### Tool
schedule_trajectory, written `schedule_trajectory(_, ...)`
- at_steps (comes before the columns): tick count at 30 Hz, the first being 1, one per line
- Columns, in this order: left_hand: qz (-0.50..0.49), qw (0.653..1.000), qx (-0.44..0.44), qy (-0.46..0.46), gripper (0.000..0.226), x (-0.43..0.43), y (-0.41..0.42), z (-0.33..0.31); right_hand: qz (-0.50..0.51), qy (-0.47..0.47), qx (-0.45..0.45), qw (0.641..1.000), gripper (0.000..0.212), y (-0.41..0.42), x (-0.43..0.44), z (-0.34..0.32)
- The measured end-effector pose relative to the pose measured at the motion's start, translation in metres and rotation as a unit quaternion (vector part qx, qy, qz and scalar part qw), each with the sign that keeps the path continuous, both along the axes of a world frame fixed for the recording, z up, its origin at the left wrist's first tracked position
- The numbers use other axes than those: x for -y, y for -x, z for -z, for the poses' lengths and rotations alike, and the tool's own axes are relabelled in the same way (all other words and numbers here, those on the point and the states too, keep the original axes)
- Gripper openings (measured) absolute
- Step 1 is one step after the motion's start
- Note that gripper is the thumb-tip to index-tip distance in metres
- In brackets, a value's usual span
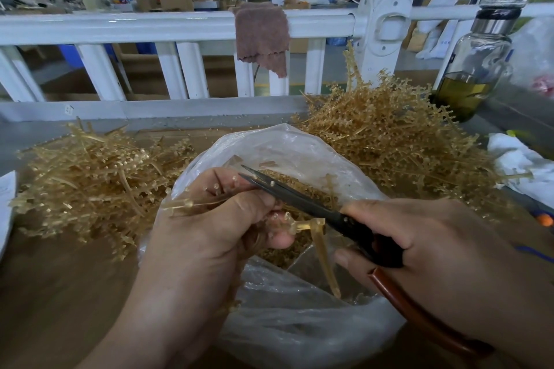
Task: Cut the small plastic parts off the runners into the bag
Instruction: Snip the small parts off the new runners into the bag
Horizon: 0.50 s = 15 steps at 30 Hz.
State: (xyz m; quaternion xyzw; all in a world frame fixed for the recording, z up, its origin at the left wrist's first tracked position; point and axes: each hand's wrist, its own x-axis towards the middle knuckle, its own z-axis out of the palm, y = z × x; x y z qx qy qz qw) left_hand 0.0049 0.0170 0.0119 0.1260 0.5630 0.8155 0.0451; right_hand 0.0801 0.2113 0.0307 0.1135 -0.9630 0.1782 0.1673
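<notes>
Here, fingers of your left hand (209, 225) clamp runner (325, 260) over bag (269, 138) so parts (299, 177) drop in; right hand (443, 246) grips scissors (299, 199).

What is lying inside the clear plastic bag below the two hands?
A heap of small amber parts lies inside the bag. The left hand, holding a runner, the right hand and the scissors cover much of it, so its depth cannot be seen.
</notes>
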Motion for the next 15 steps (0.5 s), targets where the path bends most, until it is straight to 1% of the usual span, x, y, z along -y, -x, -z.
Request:
schedule_trajectory(8, 0.001, 1.0, 0.012, 0.011, 0.009, 0.0006, -0.0001, -0.0025, 0.002, -0.007, 0.009, 1.0, 0.032, 0.0003, 0.0004, 0.0004)
schedule_trajectory(15, 0.038, 0.999, 0.002, 0.019, 0.008, 0.0061, 0.0033, 0.0006, -0.007, -0.008, 0.014, 1.0, 0.032, 0.0012, -0.0024, -0.0005)
